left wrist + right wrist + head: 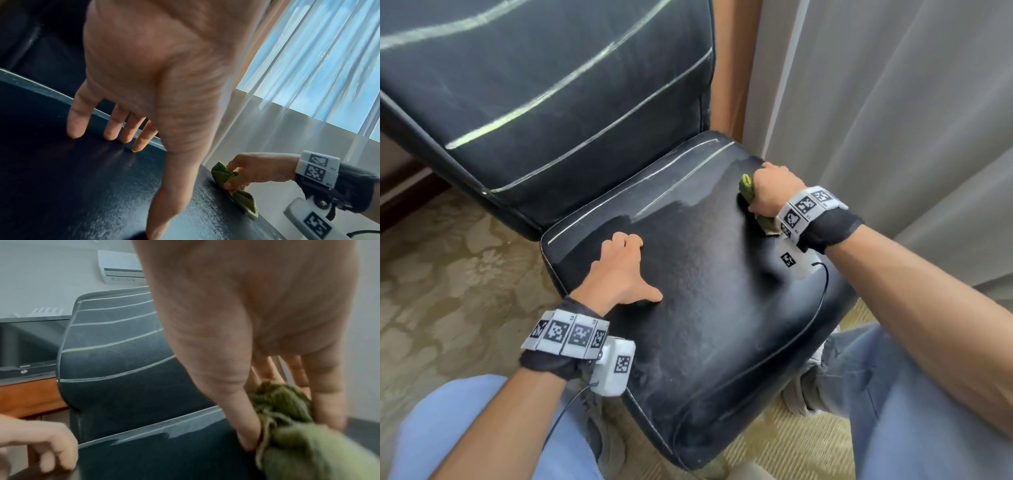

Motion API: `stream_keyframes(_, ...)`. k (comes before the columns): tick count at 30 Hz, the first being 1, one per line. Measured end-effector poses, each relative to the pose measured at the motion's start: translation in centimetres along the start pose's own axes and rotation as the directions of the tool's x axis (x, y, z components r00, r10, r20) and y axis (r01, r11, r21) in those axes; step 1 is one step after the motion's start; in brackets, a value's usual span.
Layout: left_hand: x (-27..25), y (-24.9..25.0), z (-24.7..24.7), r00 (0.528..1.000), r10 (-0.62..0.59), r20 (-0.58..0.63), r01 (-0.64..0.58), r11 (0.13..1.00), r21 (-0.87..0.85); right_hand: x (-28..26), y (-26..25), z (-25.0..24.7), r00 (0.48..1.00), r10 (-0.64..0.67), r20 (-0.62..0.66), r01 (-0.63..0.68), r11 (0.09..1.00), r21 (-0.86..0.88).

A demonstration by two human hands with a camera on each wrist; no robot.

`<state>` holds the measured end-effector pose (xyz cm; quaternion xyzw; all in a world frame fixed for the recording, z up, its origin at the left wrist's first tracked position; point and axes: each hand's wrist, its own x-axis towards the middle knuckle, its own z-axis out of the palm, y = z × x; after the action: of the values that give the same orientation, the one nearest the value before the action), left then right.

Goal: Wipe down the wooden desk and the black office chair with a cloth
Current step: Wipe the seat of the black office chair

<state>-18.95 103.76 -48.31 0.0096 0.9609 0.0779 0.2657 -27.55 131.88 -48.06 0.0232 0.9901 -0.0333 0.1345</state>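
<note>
The black office chair fills the head view, its seat (705, 308) in front of me and its backrest (544, 85) tilted away at the upper left. My right hand (770, 190) grips a bunched green cloth (745, 186) and holds it against the seat's far right edge; the cloth (232, 183) shows again in the left wrist view and, blurred, in the right wrist view (287, 426). My left hand (623, 270) rests on the seat's left side, fingertips (123, 131) and thumb pressed on the leather. A wet streak marks the seat's rear part. The wooden desk (26, 399) shows behind the backrest.
Pale curtains (893, 120) hang close on the right of the chair. Patterned carpet (448, 274) lies on the left. My knees in blue jeans (482, 438) are at the seat's front edge. A dark monitor (26, 344) stands on the desk, an air conditioner (121, 267) above it.
</note>
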Motion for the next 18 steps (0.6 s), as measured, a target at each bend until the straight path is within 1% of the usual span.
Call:
stream_keyframes(3,-0.1,0.1,-0.2,1.000,-0.001,0.006,0.001,1.000,0.004,-0.7,-0.4,0.0,0.987,-0.066,-0.147,0.090,0.982,0.163)
stream_keyframes(6,-0.3,0.1,-0.1,1.000,0.017,-0.010,-0.017,1.000,0.025,-1.1,-0.5,-1.1,0.973,-0.060,-0.222,0.123,0.950,0.286)
stream_keyframes(9,-0.5,0.1,-0.2,0.997,0.068,-0.041,-0.065,0.995,0.073,-0.5,-0.9,-1.7,0.963,0.002,-0.268,0.098,0.929,0.357)
stream_keyframes(11,-0.7,-0.2,-0.2,0.995,0.091,-0.048,-0.087,0.993,0.075,0.8,-0.6,-2.0,0.946,0.068,-0.317,0.076,0.904,0.421)
stream_keyframes(14,-0.6,-0.6,0.0,0.993,0.111,-0.052,-0.108,0.993,0.052,3.9,0.9,-2.2,0.893,0.221,-0.391,-0.023,0.892,0.451)
stream_keyframes(16,-0.4,-0.6,0.1,0.991,0.127,-0.030,-0.125,0.989,0.077,5.9,2.0,-1.9,0.875,0.287,-0.390,-0.084,0.883,0.461)
stream_keyframes(18,-0.1,-0.8,0.0,0.991,0.136,0.012,-0.137,0.987,0.085,7.4,2.7,-1.3,0.888,0.299,-0.350,-0.106,0.873,0.476)
